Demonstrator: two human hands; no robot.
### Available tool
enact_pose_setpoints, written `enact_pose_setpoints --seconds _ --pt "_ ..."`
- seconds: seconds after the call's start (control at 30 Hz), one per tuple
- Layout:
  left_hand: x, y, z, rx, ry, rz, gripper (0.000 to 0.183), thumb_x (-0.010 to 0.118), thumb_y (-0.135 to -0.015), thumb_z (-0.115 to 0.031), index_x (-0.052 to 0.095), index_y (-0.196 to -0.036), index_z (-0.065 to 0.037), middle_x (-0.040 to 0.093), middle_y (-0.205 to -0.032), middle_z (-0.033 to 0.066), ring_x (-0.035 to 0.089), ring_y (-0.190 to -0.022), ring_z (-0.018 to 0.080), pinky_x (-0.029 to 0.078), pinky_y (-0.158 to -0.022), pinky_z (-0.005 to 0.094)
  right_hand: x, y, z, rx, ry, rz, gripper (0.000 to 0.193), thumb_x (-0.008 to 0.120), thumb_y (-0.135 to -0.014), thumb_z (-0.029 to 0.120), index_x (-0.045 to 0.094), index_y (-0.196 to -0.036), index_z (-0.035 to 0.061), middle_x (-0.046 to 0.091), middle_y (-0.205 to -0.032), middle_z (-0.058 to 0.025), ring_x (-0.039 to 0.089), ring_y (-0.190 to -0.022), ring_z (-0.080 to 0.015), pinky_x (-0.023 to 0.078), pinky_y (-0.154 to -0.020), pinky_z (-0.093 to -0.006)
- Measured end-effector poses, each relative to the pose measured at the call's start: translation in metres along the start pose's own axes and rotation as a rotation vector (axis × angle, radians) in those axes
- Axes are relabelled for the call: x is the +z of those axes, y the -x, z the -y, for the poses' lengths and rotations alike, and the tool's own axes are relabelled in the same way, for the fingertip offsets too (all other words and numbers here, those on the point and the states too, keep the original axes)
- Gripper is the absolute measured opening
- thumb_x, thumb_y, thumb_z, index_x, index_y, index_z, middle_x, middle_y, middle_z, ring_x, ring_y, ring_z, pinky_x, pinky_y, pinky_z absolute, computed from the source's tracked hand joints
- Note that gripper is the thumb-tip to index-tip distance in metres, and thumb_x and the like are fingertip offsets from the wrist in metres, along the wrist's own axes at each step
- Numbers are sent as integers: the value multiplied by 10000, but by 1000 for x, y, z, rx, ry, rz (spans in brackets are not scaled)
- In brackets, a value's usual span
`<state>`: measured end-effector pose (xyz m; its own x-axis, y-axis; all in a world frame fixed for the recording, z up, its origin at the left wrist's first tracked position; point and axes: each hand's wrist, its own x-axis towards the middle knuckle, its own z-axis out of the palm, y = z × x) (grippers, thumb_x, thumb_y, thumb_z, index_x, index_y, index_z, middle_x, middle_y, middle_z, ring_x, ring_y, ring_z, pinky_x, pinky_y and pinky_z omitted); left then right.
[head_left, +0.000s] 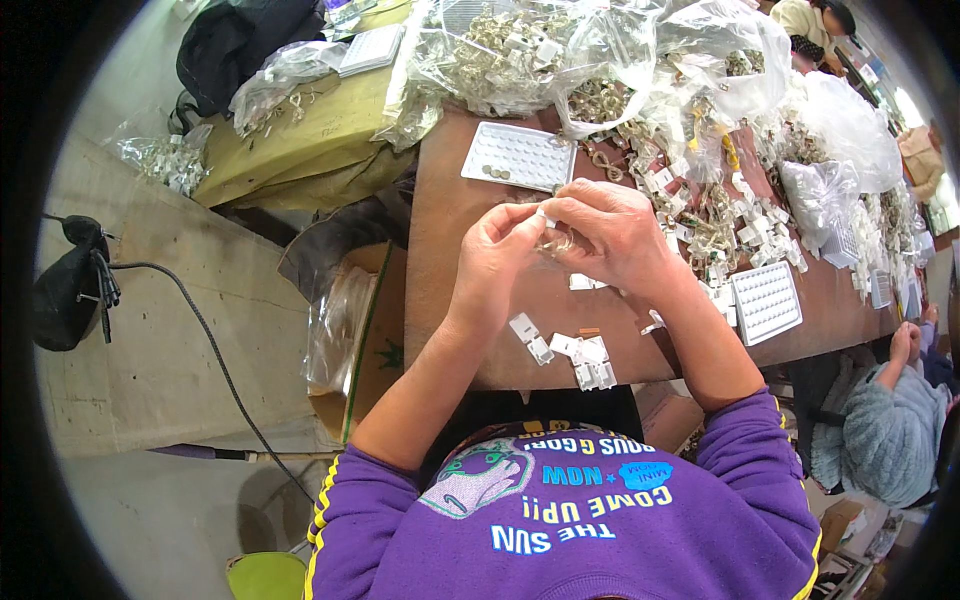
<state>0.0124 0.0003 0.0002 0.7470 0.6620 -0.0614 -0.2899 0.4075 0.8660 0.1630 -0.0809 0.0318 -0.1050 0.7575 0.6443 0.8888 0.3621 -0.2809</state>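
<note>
My left hand (497,262) and my right hand (618,236) meet over the brown table. Both are closed, fingertips pinching a small white plastic piece (547,217) between them. A thin, pale wire loop (556,243) hangs under the right fingers; how it joins the piece is hidden. Just beyond my hands lies a white tray with round pockets (527,150), a few coin-like discs (496,172) in its near left corner. Nearer my body are several white plastic cases (588,358), some lying open, and a small orange-brown strip (589,331).
Wire bundles with white cases (725,215) heap along the right, below clear plastic bags (700,45). A second pocketed tray (767,303) sits beside my right forearm. Left of the table stand an open carton (370,340) and a cloth-covered surface (300,125). Another person's hands (905,343) are far right.
</note>
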Motion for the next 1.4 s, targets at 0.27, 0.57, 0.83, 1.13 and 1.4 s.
enact_pose_setpoints --seconds 0.27,0.57,0.83,1.13,1.4 --pt "-10 -10 3 10 528 125 199 569 -957 -101 565 -1131 -6 622 -1054 103 629 -957 195 520 -900 337 0 -13 -3 -68 15 -85 323 703 -745 125 687 -1066 101 681 -978 -80 667 -818 -277 537 -715 -347" --pt "-37 -19 0 327 451 -120 241 651 -905 -109 617 -1131 -33 651 -1062 98 627 -1025 226 509 -958 365 -44 -5 -13 501 -145 31 199 702 -829 99 711 -1013 26 686 -894 -79 674 -780 -135 526 -681 -274" --pt "-35 -19 1 329 479 -113 264 627 -917 -65 557 -1157 16 639 -1056 128 641 -1007 240 520 -943 349 -53 79 40 190 201 269 523 702 -788 346 586 -1270 179 549 -1300 -90 500 -1227 -284 392 -1032 -442" --pt "-39 -21 -4 427 465 -187 245 628 -914 -76 591 -1140 12 659 -1032 145 643 -1004 259 521 -945 375 -22 87 -12 11 597 214 301 632 -829 137 668 -1127 124 623 -1234 -21 526 -1227 -217 346 -1063 -445" --pt "-36 -23 0 434 453 -161 276 666 -892 -88 579 -1135 10 640 -1013 137 626 -997 263 519 -934 393 -3 47 14 136 174 156 271 710 -755 131 685 -1022 90 660 -1062 -74 627 -1013 -273 495 -892 -398"
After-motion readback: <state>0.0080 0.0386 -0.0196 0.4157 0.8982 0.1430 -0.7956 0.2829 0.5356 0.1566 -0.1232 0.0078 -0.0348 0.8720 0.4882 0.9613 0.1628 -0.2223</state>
